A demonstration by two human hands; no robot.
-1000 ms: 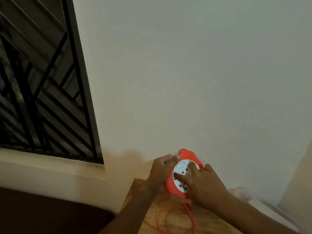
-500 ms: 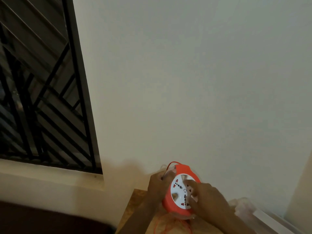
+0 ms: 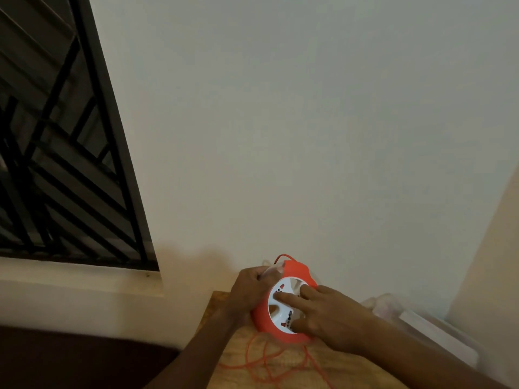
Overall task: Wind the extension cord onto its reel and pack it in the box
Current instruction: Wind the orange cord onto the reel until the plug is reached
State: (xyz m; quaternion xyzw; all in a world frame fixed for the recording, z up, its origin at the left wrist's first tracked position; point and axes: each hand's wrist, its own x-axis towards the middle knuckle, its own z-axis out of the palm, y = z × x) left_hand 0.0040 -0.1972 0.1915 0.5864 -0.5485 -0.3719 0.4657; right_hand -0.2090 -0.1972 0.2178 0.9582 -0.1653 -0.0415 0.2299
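Observation:
An orange extension cord reel (image 3: 295, 272) with a white socket face stands tilted on a wooden table (image 3: 283, 369), near the wall. My left hand (image 3: 248, 293) grips the reel's left edge and its clear back rim. My right hand (image 3: 328, 313) lies on the white face, fingers set into its recesses. Loose orange cord (image 3: 264, 360) lies in loops on the table below the reel, and a short loop of it rises over the reel's top. The box cannot be made out for certain.
A plain white wall fills most of the view. A window with black bars (image 3: 64, 164) and a ledge is at the left. A pale, blurred object with clear plastic (image 3: 415, 321) lies on the table's right side.
The white face has turned under my right hand's fingers, and the socket marks sit in a new place. The camera view has shifted slightly; both hands stay on the reel.

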